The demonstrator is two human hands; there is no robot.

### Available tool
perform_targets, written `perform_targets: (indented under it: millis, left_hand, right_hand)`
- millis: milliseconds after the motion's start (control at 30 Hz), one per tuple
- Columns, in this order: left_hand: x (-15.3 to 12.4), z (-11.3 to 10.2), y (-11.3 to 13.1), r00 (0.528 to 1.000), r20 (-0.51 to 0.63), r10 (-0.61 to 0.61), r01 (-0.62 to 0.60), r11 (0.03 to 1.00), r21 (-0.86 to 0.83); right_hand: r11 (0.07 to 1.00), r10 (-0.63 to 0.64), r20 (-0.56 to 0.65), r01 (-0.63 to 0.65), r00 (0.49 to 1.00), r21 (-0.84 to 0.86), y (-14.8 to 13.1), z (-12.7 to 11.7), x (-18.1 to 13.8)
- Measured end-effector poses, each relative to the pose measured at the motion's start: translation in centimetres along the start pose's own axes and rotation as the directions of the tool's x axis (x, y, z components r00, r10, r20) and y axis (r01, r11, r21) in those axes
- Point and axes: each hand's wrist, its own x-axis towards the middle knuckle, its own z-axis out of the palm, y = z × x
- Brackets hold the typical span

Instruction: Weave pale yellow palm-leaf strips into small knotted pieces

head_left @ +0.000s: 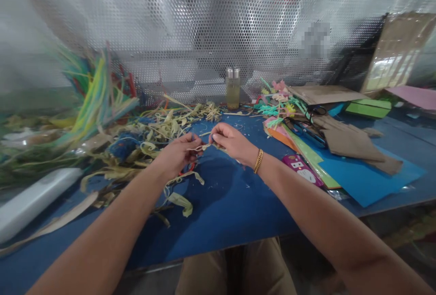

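Observation:
Both my hands meet above the blue table (231,204), a little in front of its middle. My left hand (179,154) is closed on one end of a thin pale strip (203,147). My right hand (230,141) pinches the other end; a gold bangle (258,161) sits on that wrist. Something small and red shows under my left fingers, too hidden to name. Loose pale yellow-green strips (160,131) lie heaped just left of my hands, and curled ones (182,202) lie in front of them.
A bundle of coloured sticks (97,92) stands at the left. A glass bottle (233,88) is by the perforated metal wall. Small paper flowers (277,102), scissors (315,113), coloured sheets (361,177), brown paper (350,142) and a pink packet (301,167) lie to the right. A white object (32,199) lies front left.

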Motion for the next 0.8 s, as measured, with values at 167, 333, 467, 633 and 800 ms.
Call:
perform_targets:
  millis: [167,333,467,633,800]
  left_hand:
    - [-0.1,1.0,0.2,1.000,0.023,-0.013,0.022,0.909,-0.416]
    - [-0.1,1.2,0.1,0.998,0.062,0.009,0.013,0.939,-0.343]
    - [-0.3,0.8,0.3,0.999,0.048,0.003,0.005,0.985,-0.174]
    - [-0.6,0.5,0.7,0.999,0.028,-0.030,0.033,0.995,-0.093]
    - [-0.6,0.5,0.7,1.000,0.011,-0.015,0.016,0.996,-0.091]
  right_hand:
    - [0.996,-0.009,0.020,0.011,1.000,-0.084,-0.1,-0.1,0.1]
    - [0.902,-0.115,0.060,0.130,0.992,-0.411,-0.5,0.0,0.0]
    - [0.832,-0.110,0.121,0.158,0.987,-0.532,-0.7,0.0,-0.1]
    - [0.824,-0.099,0.161,0.171,0.982,-0.540,-0.8,-0.1,-0.2]
    - [0.819,-0.126,0.171,0.200,0.977,-0.538,-0.7,-0.1,-0.3]
